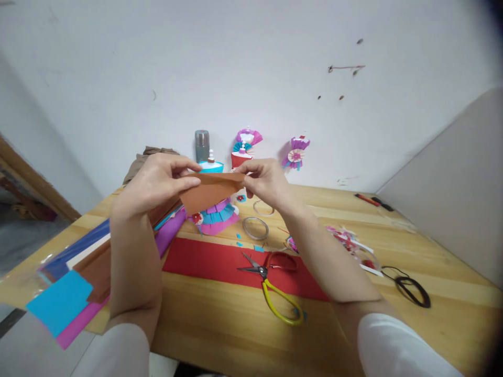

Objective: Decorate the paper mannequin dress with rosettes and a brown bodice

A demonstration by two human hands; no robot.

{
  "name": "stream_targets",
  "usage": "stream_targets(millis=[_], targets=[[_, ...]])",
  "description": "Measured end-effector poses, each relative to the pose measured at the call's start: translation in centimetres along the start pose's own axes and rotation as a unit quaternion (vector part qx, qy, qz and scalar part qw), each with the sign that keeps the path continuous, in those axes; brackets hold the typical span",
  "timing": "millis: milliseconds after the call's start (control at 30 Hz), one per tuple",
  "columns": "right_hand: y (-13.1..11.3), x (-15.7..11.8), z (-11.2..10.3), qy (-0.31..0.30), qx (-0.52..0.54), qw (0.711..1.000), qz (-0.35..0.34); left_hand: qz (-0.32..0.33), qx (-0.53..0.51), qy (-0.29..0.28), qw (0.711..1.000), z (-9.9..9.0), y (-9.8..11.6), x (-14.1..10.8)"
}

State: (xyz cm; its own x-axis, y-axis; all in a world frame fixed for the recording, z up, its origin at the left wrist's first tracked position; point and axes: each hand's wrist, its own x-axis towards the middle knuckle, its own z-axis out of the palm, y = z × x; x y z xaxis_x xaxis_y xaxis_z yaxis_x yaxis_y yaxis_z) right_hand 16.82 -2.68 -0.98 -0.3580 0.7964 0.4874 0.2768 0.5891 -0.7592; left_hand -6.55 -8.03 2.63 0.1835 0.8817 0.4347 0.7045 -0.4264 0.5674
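A brown sheet of paper [212, 192] is held up above the table, stretched between my two hands. My left hand [159, 180] pinches its left end between thumb and fingers. At the right end, the thumb and fingers of my right hand [265, 180] close on its upper corner. The top edge looks folded or bent. Behind and below the sheet lies a ruffled purple and blue paper piece [218, 220] with small red flowers. A red paper strip [204, 260] rests flat below, with open scissors [263, 270] with red and yellow handles on it.
Stacked coloured papers [61, 301] lie at the left. A grey flask [202, 145] and paper-decorated figures [241, 157] stand at the back. Tape rolls [255, 228] sit mid-table. Scraps, a black cord loop [412, 291] and a red and black tool [367, 199] are at the right.
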Motion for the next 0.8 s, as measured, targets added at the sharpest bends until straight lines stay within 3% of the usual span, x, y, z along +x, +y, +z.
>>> stream_targets(millis=[133,300,467,800], targets=[[-0.1,0.7,0.2,0.024,0.007,0.999,-0.024,-0.017,-0.033,0.037,0.999,-0.9,-0.4,-0.2],[-0.2,0.8,0.6,0.035,0.031,0.998,-0.049,-0.036,-0.031,0.102,0.994,-0.3,0.3,0.0],[0.6,0.4,0.4,0.015,0.028,0.997,-0.064,-0.040,-0.004,0.115,0.993,0.7,0.4,0.4],[1.2,1.3,0.8,0.095,0.038,0.990,-0.101,-0.021,-0.056,0.157,0.986,1.3,0.8,0.6]])
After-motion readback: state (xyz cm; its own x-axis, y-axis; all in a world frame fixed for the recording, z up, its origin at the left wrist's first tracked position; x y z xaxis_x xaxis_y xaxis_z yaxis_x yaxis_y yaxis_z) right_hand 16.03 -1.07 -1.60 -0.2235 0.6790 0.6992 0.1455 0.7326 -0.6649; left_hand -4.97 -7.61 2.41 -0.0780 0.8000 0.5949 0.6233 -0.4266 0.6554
